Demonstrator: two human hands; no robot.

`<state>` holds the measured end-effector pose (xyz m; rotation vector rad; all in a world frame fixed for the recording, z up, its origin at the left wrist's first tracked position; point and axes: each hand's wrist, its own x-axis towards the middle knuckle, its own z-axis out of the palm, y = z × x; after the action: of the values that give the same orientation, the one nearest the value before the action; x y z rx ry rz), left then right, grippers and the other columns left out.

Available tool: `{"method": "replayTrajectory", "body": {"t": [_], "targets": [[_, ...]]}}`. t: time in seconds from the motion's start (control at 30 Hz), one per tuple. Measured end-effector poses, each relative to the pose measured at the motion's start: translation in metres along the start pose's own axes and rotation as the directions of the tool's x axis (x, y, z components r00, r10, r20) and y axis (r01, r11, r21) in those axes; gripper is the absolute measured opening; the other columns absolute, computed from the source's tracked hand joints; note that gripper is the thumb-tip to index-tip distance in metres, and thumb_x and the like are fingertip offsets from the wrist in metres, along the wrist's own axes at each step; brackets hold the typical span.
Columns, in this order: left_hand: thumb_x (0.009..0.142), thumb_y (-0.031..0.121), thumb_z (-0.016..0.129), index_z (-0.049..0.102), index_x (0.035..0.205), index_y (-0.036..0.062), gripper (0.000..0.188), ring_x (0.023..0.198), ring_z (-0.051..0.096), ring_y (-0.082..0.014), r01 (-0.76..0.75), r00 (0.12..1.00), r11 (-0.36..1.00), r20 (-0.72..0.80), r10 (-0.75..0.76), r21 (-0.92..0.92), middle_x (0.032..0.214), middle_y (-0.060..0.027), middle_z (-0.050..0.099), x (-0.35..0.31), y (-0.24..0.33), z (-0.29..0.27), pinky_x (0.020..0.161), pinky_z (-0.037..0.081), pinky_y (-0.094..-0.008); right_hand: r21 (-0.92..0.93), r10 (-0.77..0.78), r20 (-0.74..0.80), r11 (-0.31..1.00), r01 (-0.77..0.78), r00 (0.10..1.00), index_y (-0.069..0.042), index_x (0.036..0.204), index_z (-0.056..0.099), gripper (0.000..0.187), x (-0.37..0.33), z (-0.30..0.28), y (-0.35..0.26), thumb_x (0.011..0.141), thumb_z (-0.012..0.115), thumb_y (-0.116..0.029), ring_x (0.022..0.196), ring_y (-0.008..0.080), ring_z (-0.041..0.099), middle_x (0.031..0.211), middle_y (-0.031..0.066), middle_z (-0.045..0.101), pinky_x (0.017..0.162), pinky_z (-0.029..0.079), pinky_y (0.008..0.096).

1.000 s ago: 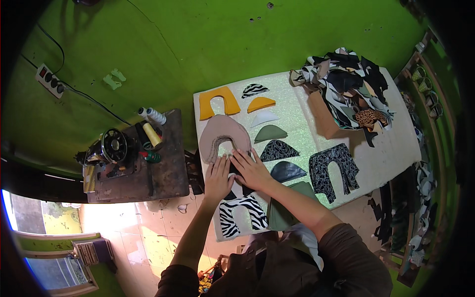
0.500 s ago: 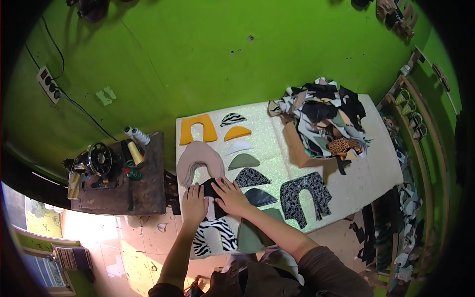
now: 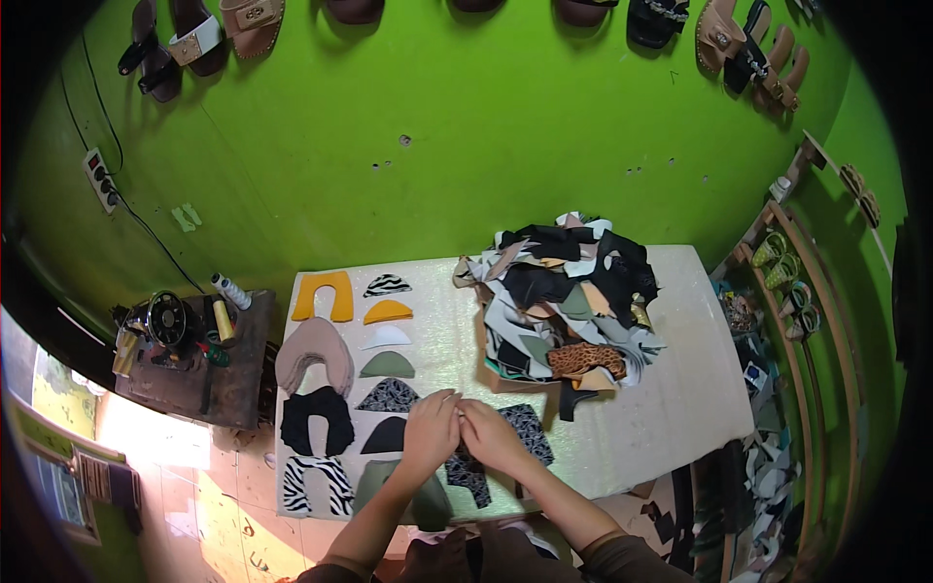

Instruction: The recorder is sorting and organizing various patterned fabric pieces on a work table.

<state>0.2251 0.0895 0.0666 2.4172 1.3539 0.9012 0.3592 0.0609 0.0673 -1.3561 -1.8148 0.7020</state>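
Note:
My left hand (image 3: 431, 434) and my right hand (image 3: 493, 436) meet at the fingertips above the black-and-grey patterned U-shaped piece (image 3: 526, 433), partly covering it. Their fingers are bent together; whatever is between them, if anything, I cannot make out. Left of them lies a column of U-shaped pieces: yellow (image 3: 323, 295), a dusty-pink stack (image 3: 313, 352), black (image 3: 318, 422) and zebra-striped (image 3: 318, 485). Beside it runs a column of half-round pieces: zebra (image 3: 388, 284), yellow (image 3: 389, 311), white (image 3: 387, 336), green (image 3: 388, 364), patterned (image 3: 387, 394) and black (image 3: 383, 435). Below my left wrist is a larger green piece (image 3: 428, 501).
A heap of mixed scraps (image 3: 573, 301) overflows a cardboard box on the pale table (image 3: 695, 389). A sewing machine (image 3: 167, 321) and thread cones (image 3: 230, 291) stand on a dark table at left. Sandals (image 3: 724, 39) hang on the green wall; a wooden rack (image 3: 802, 360) is at right.
Both hands have left the black U-shaped piece, which now lies uncovered, and come together farther right over the patterned one. My view has shifted, showing more sandals on the wall.

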Motion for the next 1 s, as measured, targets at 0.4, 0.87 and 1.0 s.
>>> {"method": "replayTrajectory", "body": {"t": [0.4, 0.87, 1.0], "targets": [[0.083, 0.016, 0.052, 0.055, 0.107, 0.0000, 0.029, 0.089, 0.057, -0.0346, 0.026, 0.990, 0.957, 0.142, 0.016, -0.289, 0.094, -0.0186, 0.059, 0.109, 0.112, 0.051, 0.079, 0.045, -0.0394, -0.476, -0.107, -0.292, 0.878, -0.047, 0.951, -0.002, 0.093, 0.060, 0.019, 0.012, -0.168, 0.062, 0.080, 0.054, -0.015, 0.087, 0.0320, 0.053, 0.088, 0.0139, 0.057, 0.076, 0.042, 0.0415], [0.082, 0.019, 0.055, 0.054, 0.110, 0.0003, 0.034, 0.091, 0.056, -0.0335, -0.010, 0.964, 0.985, 0.259, 0.055, -0.172, 0.101, -0.0175, 0.056, 0.110, 0.117, 0.098, 0.080, 0.045, -0.0392, -0.279, 0.186, -0.201, 0.930, -0.238, 0.962, -0.002, 0.098, 0.060, 0.024, -0.004, -0.209, 0.098, 0.077, 0.063, -0.014, 0.081, 0.0309, 0.059, 0.087, 0.0149, 0.061, 0.071, 0.046, 0.0359], [0.080, 0.018, 0.058, 0.050, 0.114, 0.0003, 0.039, 0.093, 0.056, -0.0321, -0.036, 0.987, 0.965, 0.145, 0.076, -0.260, 0.102, -0.0174, 0.055, 0.117, 0.122, 0.086, 0.082, 0.044, -0.0379, -0.097, 0.166, -0.173, 0.978, -0.185, 0.971, 0.000, 0.091, 0.061, 0.016, 0.000, -0.221, 0.080, 0.080, 0.061, -0.011, 0.075, 0.0243, 0.062, 0.083, 0.0133, 0.064, 0.067, 0.047, 0.0299]]}}
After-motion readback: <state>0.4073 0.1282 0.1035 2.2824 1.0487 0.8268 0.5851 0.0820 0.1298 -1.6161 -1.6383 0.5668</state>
